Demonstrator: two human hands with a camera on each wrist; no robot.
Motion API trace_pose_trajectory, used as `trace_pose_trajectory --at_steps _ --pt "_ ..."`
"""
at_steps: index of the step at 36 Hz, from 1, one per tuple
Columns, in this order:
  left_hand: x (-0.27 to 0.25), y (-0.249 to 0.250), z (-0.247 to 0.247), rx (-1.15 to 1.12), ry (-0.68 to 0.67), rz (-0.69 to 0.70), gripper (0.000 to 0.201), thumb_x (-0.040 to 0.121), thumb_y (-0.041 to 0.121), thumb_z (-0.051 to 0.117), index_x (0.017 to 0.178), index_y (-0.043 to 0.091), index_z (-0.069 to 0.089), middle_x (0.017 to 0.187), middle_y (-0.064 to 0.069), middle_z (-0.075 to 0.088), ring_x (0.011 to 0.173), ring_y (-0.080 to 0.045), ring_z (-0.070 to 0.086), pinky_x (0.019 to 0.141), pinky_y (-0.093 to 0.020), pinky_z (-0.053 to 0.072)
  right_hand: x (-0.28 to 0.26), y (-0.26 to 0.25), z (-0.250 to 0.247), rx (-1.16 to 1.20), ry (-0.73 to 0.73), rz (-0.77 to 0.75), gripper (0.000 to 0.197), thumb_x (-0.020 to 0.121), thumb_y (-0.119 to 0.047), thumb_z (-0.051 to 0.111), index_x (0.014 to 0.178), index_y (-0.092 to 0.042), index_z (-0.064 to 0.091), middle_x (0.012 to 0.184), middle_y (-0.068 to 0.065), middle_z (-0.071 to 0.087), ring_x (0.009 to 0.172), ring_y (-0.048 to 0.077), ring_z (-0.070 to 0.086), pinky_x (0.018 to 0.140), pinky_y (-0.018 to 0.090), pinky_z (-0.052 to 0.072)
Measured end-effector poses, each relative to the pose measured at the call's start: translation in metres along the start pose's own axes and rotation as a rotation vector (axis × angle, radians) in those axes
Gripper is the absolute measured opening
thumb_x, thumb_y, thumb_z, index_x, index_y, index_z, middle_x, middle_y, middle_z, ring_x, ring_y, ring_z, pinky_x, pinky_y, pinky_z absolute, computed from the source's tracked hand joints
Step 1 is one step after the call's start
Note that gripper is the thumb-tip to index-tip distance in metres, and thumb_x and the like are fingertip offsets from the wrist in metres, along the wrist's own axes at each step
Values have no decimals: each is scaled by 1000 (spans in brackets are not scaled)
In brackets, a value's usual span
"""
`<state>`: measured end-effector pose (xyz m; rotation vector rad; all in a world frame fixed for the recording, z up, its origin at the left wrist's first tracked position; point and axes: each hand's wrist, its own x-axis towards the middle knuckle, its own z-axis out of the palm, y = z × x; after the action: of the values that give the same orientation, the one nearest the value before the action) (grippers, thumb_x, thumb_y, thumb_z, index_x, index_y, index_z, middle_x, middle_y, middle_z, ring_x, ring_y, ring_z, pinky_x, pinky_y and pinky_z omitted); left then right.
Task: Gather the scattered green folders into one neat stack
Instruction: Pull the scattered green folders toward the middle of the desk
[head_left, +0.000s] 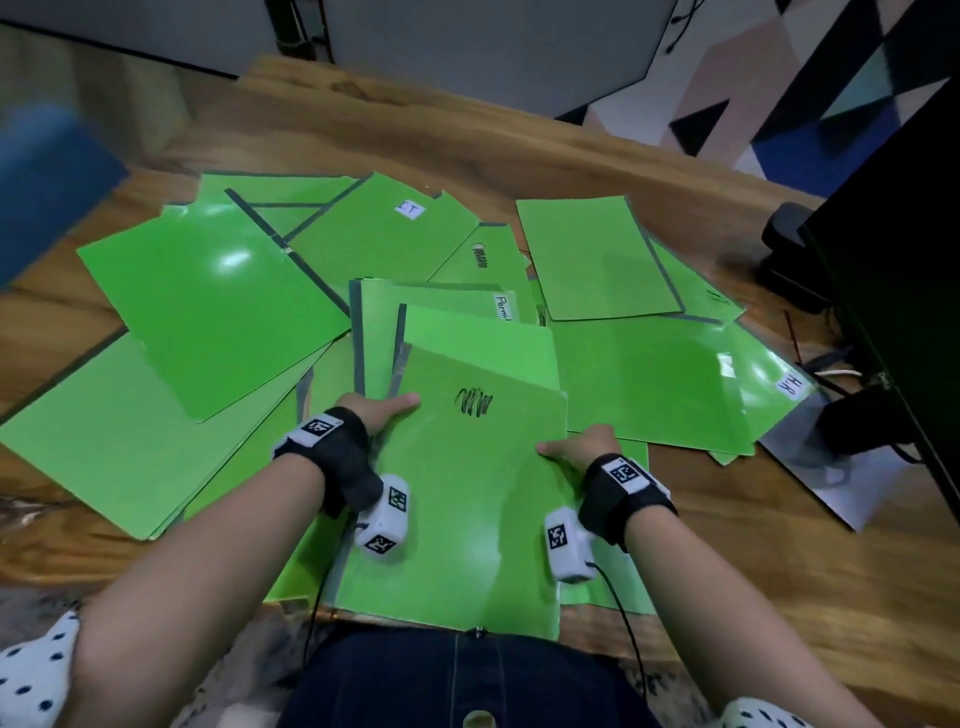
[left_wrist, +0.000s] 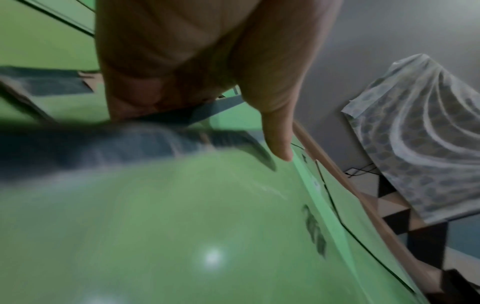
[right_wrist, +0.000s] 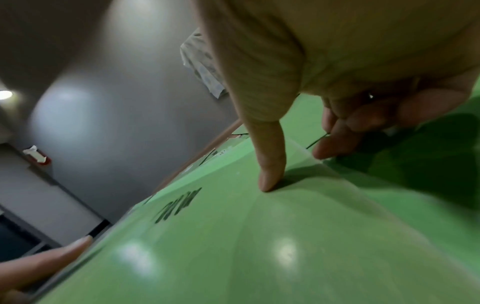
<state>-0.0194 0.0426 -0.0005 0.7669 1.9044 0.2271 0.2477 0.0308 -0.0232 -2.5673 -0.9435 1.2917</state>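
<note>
A green folder with a black scribble (head_left: 467, 467) lies nearest me, tilted up off the pile. My left hand (head_left: 382, 410) grips its left edge, thumb on top and fingers underneath. My right hand (head_left: 576, 444) grips its right edge the same way. In the left wrist view the left hand's thumb (left_wrist: 278, 142) lies on the green folder (left_wrist: 182, 226). The right wrist view shows the right hand's thumb (right_wrist: 270, 174) pressing the folder's (right_wrist: 259, 246) top, with fingers (right_wrist: 335, 144) curled under the edge. Several more green folders (head_left: 208, 301) lie scattered and overlapping across the wooden table (head_left: 467, 140).
A black monitor (head_left: 893, 291) and its stand with cables (head_left: 789, 254) are at the right edge. A blue object (head_left: 47, 182) shows blurred at the far left. A grey sheet (head_left: 831, 483) lies under the folders at the right. Bare wood lies along the table's far side.
</note>
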Motion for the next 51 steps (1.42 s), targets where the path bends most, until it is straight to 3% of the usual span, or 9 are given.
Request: trace_pose_trajectory --at_steps 3,7,12,24,31,39,45,48,51 --pt "-8 4 8 -41 42 20 86 75 46 72 136 -3 36 126 -20 53 106 -31 54 81 -35 44 -5 -1 2 -26 -54 -24 68 72 -31 81 121 6 51 115 17 62 96 32 61 84 38 54" --pt "-16 6 14 -96 92 51 90 72 42 77 137 -1 31 122 -17 53 106 -32 54 80 -37 47 -7 -4 7 8 -69 -45 91 56 -49 84 124 2 52 115 16 62 100 34 62 87 43 54" --pt "-21 5 18 -129 168 106 75 74 46 74 125 2 42 115 -14 58 96 -29 56 80 -37 49 -18 -10 8 77 -85 -83 90 73 -45 77 137 4 37 133 18 51 115 35 54 89 39 49" --pt "-15 0 8 -191 330 316 69 73 67 60 104 5 57 85 -7 60 71 -25 56 70 -37 55 -31 -20 4 331 -90 -314 110 70 -61 69 150 -6 17 155 16 23 139 32 31 112 47 30" --pt "-14 26 -21 207 -117 293 90 87 72 13 143 6 34 141 -19 43 122 -33 49 100 -42 39 -26 -38 -12 494 13 -267 103 64 -27 85 145 2 27 145 20 40 130 32 43 108 44 35" --pt "45 22 -96 735 406 298 63 88 47 53 136 9 38 137 -15 45 123 -32 47 103 -50 38 -34 -64 -47 235 243 -409 96 72 -34 80 145 -3 28 149 18 34 136 34 35 110 51 32" --pt "75 -18 -102 804 325 51 87 81 61 53 144 8 24 146 -23 31 128 -40 41 102 -52 39 -52 -87 -60 12 338 -487 91 74 -40 76 143 1 32 145 19 41 132 34 42 106 46 36" --pt "64 -21 -85 838 348 87 58 89 51 47 127 7 45 130 -19 51 115 -36 53 95 -44 46 -62 -100 -57 -101 369 -489 82 76 -41 75 136 3 41 135 19 51 122 33 51 95 41 44" --pt "42 -14 -62 875 276 226 23 92 29 48 80 11 55 80 -2 61 72 -19 59 72 -29 54 -69 -111 -54 -146 389 -494 69 77 -41 75 123 3 49 118 18 59 104 30 57 78 36 45"
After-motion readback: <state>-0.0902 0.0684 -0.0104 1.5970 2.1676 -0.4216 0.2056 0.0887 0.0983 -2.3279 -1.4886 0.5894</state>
